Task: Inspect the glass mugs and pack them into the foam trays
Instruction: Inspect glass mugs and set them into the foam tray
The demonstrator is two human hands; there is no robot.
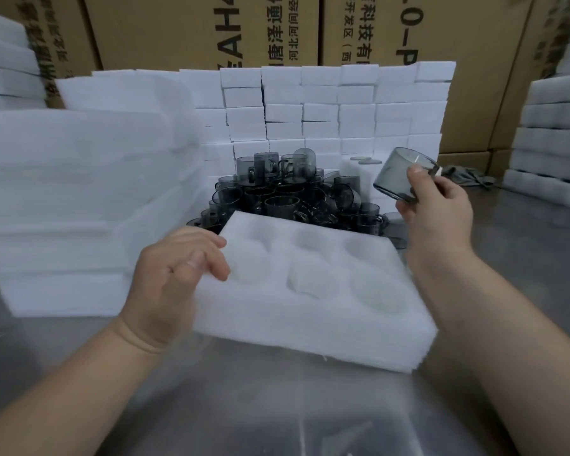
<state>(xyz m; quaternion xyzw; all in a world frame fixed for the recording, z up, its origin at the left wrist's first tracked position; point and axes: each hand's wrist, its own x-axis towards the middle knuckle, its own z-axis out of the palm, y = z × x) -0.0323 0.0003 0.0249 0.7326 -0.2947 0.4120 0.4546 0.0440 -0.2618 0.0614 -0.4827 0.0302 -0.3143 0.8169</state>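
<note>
A: Step in hand? Quick.

B: We read it as inspection. The foam tray [277, 334] lies flat on the table [277, 416], front centre, with nothing in it. The left hand [168, 281] is at the tray's left edge, fingers loosely bent and tips on the foam. It's blurred, so we cannot tell gripping from just touching. The right hand [435, 209] is raised to the right of the tray, thumb and fingers clamped round one glass mug [402, 174]. The mug is tilted, in the air, clear of the tray.

A: How do we do it well?

B: We'd say turn the mug slowly against the white foam and check the rim, wall and handle for chips. Hold it by the wall. Steady the tray with the left hand, then lower the mug straight into a well.

A: Counts, big to small?

B: Cardboard boxes [178, 28] behind are cropped, so we give no count. There are two foam stacks, one on the left [79, 192] and one on the right [553, 143]. The wall of foam blocks [343, 110] has too many to count. One tray, six wells in two rows of three. The mug pile [287, 195] just behind the tray also has too many. One mug in hand, none packed.
</note>
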